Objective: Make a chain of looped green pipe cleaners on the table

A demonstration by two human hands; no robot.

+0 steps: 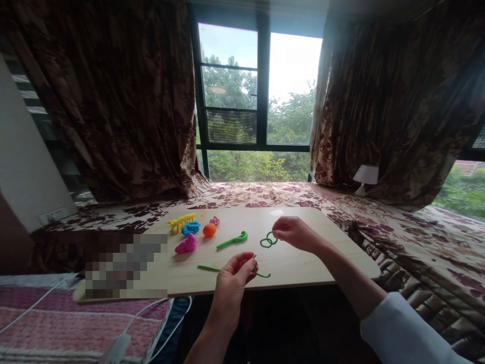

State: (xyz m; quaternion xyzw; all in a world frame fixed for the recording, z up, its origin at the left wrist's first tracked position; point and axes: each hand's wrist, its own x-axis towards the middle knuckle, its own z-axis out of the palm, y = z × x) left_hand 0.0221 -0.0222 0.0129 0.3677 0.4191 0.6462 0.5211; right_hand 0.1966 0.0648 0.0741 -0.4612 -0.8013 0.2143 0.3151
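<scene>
A light wooden board lies in front of me. My left hand is closed in a pinch on a thin green clay strand that trails left and right along the board's near edge. My right hand pinches the top of a green clay loop chain resting on the board. Further left on the board lie a green clay hook shape, an orange ball, a pink lump, a blue piece, a yellow comb-like figure and a small pink bit.
The board rests on floral bedding before a window flanked by brown curtains. A small white lamp stands at the right. White cables and a charger lie on a pink striped cloth at lower left. A blurred patch covers the board's left end.
</scene>
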